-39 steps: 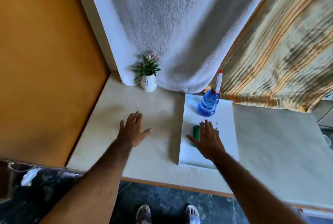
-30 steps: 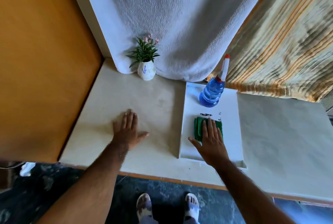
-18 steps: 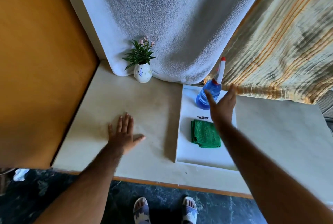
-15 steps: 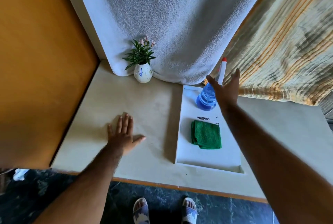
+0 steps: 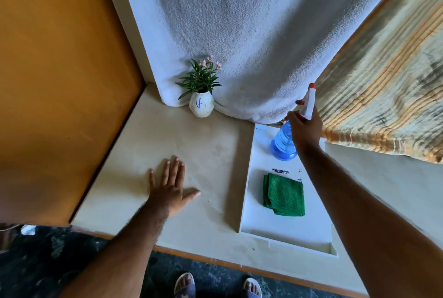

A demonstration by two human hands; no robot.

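A blue spray bottle (image 5: pixel 281 144) with a white and red nozzle stands at the far end of a white tray (image 5: pixel 282 228). My right hand (image 5: pixel 305 125) grips the bottle's neck, fingers curled round it below the nozzle. A folded green cloth (image 5: pixel 284 194) lies in the middle of the tray, untouched. Small dark marks (image 5: pixel 280 171) dot the tray just beyond the cloth. My left hand (image 5: pixel 170 189) rests flat on the cream tabletop (image 5: pixel 191 144), fingers straight and spread, left of the tray.
A small white vase with a green plant (image 5: pixel 201 96) stands at the back of the table against a hanging white towel (image 5: pixel 239 34). An orange wall (image 5: pixel 60 81) bounds the left side. A striped curtain (image 5: pixel 383 86) hangs at the right. My sandalled feet (image 5: pixel 215 285) show below the table's front edge.
My right hand left the green cloth, reached forward to the spray bottle and closed round its neck. My left hand stayed flat on the table.
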